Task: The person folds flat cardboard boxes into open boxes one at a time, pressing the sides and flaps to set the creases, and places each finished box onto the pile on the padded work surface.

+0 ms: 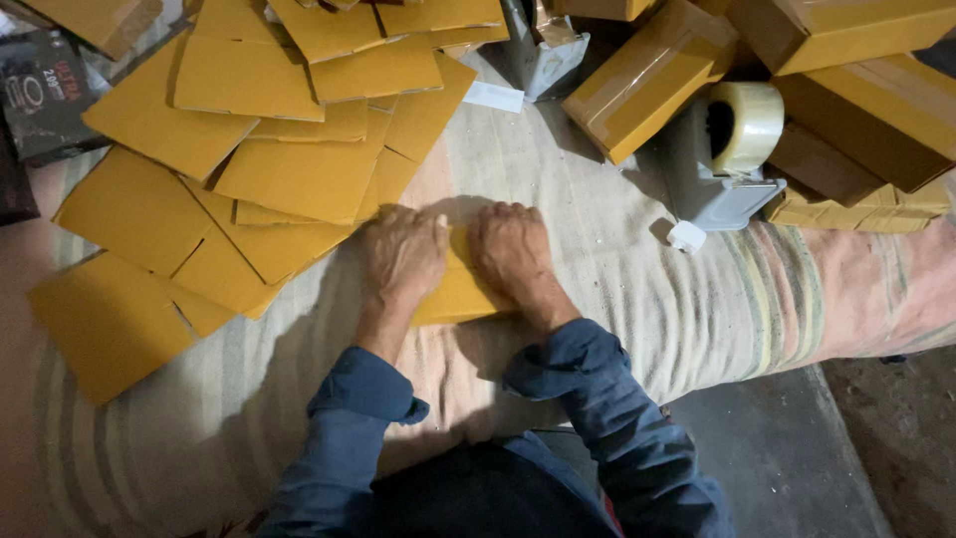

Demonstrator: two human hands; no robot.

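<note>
Cardboard piece [460, 291], flat and yellow-brown, lies on the striped cloth [637, 289] straight ahead of the person, pinned under both palms. Left hand [403, 254] and right hand [510, 249] press side by side, fingers flat and spread, each grip open rather than curled. More flat cardboard sheets [269, 179] fan out left; a tape dispenser [725, 159] stands right beside taped boxes [647, 80].

A spread of flat yellow-brown cardboard blanks [269, 149] overlaps across the left of a striped, faded cloth-covered surface [637, 299]. At the upper right, taped closed yellow-brown cardboard boxes [647, 75] lie stacked together. Just beside them stands a grey tape dispenser [717, 179] carrying a roll of clear tape [747, 125]. A dark printed package [45, 95] lies at the far left.
</note>
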